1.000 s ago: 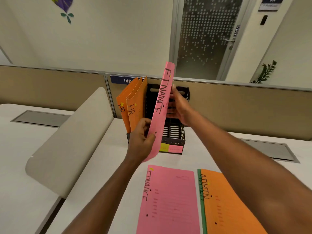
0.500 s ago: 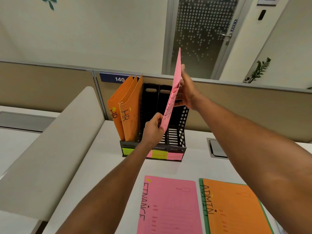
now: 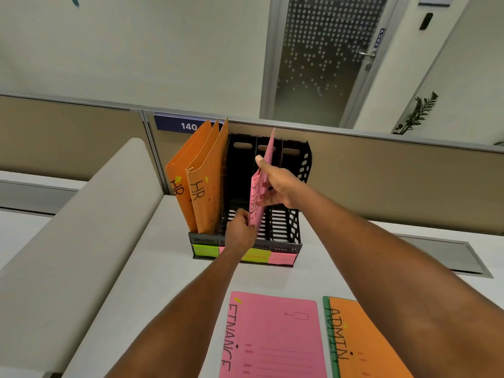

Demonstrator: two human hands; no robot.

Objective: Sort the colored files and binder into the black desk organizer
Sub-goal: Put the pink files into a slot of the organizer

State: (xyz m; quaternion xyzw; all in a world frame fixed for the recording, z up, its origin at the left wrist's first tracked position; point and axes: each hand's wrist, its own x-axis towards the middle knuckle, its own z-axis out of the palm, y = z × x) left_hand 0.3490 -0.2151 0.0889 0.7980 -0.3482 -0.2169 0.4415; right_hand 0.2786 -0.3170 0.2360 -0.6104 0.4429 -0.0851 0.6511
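Note:
The black desk organizer (image 3: 302, 170) stands against the partition, with coloured labels along its front. Two orange files marked HR (image 3: 201, 184) lean in its leftmost slot. A pink file (image 3: 257, 197) stands edge-on, partly down in a middle slot. My right hand (image 3: 278, 186) grips its upper edge and my left hand (image 3: 240, 233) pinches its lower front corner. On the desk near me lie a pink file marked FINANCE (image 3: 275, 336) and an orange file marked ADMIN (image 3: 365, 342) with a green file edge (image 3: 330, 339) under it.
A rounded beige divider (image 3: 90, 214) rises on the left of the white desk (image 3: 169, 268). A tan partition with a blue 140 sign (image 3: 185, 126) runs behind the organizer. A grey cable hatch (image 3: 447, 257) sits in the desk at right.
Both hands have lowered the pink file from above the organizer down into a middle slot. The view has shifted closer to the organizer.

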